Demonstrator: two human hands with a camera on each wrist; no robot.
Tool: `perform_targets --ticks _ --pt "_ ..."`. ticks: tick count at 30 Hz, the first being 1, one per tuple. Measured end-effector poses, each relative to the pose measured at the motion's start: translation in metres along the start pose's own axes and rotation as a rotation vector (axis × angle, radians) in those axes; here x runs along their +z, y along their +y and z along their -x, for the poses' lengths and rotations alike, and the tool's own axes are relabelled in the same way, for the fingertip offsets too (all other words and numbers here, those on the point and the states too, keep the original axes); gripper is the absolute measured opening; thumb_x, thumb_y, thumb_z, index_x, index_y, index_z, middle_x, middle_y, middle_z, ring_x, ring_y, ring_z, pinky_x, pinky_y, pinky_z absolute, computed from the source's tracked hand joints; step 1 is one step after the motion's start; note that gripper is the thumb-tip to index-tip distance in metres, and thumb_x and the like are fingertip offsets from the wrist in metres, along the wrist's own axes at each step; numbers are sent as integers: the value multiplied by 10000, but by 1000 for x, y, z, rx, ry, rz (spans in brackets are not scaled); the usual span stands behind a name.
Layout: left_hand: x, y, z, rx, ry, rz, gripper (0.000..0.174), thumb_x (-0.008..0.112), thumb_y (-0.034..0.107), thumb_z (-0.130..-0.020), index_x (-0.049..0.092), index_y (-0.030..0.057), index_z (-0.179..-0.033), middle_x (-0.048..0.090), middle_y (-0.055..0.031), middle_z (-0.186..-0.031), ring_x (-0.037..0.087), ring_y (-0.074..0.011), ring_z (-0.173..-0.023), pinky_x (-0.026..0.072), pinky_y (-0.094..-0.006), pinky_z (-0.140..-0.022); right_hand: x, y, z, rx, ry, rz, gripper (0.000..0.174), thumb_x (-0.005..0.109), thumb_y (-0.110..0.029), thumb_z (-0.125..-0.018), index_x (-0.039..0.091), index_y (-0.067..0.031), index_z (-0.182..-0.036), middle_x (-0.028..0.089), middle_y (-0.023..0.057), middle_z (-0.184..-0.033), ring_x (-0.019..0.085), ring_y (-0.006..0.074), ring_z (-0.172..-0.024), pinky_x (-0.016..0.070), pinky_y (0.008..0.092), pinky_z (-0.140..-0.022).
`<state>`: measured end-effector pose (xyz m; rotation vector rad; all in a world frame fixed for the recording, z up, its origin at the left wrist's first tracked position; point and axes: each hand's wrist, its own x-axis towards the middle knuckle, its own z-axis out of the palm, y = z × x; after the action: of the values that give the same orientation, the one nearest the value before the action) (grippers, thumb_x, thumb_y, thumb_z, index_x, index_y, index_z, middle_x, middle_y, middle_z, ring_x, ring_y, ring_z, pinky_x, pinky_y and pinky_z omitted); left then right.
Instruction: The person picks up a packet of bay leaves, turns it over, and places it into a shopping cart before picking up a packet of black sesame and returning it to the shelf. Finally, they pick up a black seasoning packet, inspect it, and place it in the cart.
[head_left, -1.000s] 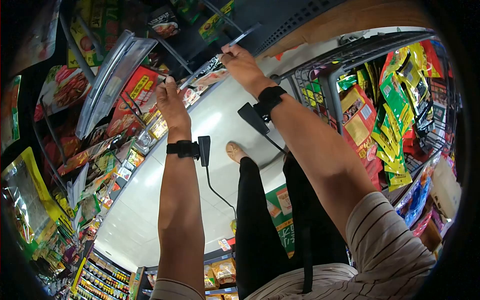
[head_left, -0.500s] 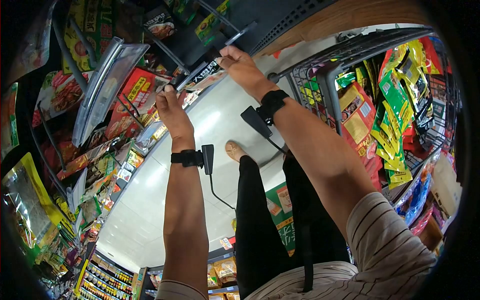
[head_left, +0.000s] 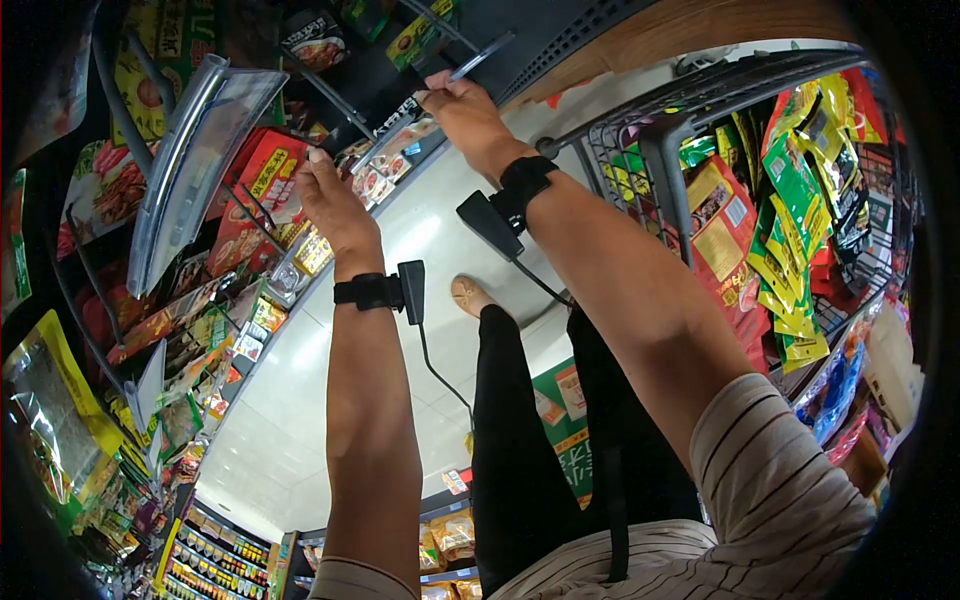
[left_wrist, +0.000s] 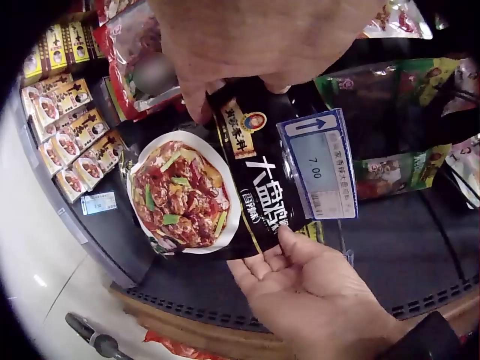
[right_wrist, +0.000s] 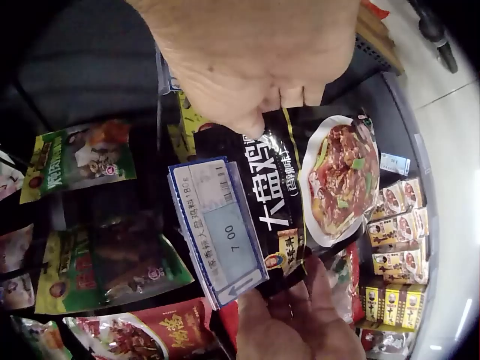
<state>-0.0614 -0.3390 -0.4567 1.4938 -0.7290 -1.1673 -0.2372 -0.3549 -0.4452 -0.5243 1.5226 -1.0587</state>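
A black food packet (left_wrist: 251, 161) with a white bowl of red-brown stew printed on it is held between both hands in the wrist views. My left hand (head_left: 335, 205) pinches one edge of it; my right hand (head_left: 467, 120) grips the opposite edge, thumb on the front. In the head view the packet is seen nearly edge-on. A price tag (right_wrist: 218, 232) reading 7.00, on the end of a display hook, overlaps the packet's front in both wrist views.
Metal display hooks (head_left: 333, 102) and a clear plastic holder (head_left: 195, 175) jut from the rack. Green packets (right_wrist: 112, 270) hang beside the hands. Small boxes (left_wrist: 64, 139) stand lower down. At right is a wire shopping cart (head_left: 665, 185) full of packets.
Both hands have shifted a little left in the head view, the right one also upward. The packet between them has moved along and stays held.
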Motion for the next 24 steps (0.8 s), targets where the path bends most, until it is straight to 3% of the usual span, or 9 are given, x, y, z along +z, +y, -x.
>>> perform_targets --ticks 3,11,15,19,20,22,24 --pt "3 -1 -4 -15 32 62 293 567 387 -1005 513 99 -1000 543 -3 -951 530 -104 -887 503 -300 -813 1 -1 -4 -7 -28 17 245 640 -197 -936 640 -55 -1136 642 25 -998 543 107 -969 413 262 -873" --pt "7 -9 -28 -8 37 82 298 551 363 -1010 502 70 -1001 533 -48 -1007 549 -141 -947 530 -377 -926 7 19 -26 -111 3 -34 293 623 -170 -940 618 -37 -1201 636 29 -1062 551 99 -994 419 246 -880" --pt "12 -2 -35 -6 70 131 269 528 333 -1017 500 65 -1009 522 -57 -1022 550 -160 -990 513 -413 -1000 8 18 -15 -37 2 -159 302 612 -155 -945 606 -64 -1233 630 24 -1112 566 115 -1047 439 271 -896" --pt "14 3 -46 -46 56 193 231 502 267 -1018 524 50 -1093 544 -102 -1141 551 -201 -1096 510 -401 -1011 -3 31 5 67 -43 -156 297 596 -148 -954 590 -85 -1244 636 30 -1134 579 138 -1083 458 309 -910" --pt "13 2 -54 -59 42 246 264 544 247 -999 552 70 -1194 541 -128 -1276 523 -242 -1198 508 -413 -988 -4 38 9 74 -54 -150 292 590 -147 -957 587 -89 -1243 637 32 -1138 582 145 -1088 462 317 -914" --pt "-20 -48 -92 484 -95 -308 288 553 297 -1003 528 66 -1172 563 -120 -1204 553 -245 -1148 487 -425 -1028 -6 41 21 170 -57 -177 285 580 -153 -963 579 -90 -1241 636 40 -1153 587 148 -1089 466 319 -920" --pt "-32 -61 -122 716 -137 -801 303 530 287 -1013 523 80 -1234 565 -119 -1235 564 -245 -1133 492 -417 -1010 -10 49 32 241 -54 -168 269 546 -162 -975 571 -90 -1233 630 62 -1173 595 170 -1097 468 332 -939"
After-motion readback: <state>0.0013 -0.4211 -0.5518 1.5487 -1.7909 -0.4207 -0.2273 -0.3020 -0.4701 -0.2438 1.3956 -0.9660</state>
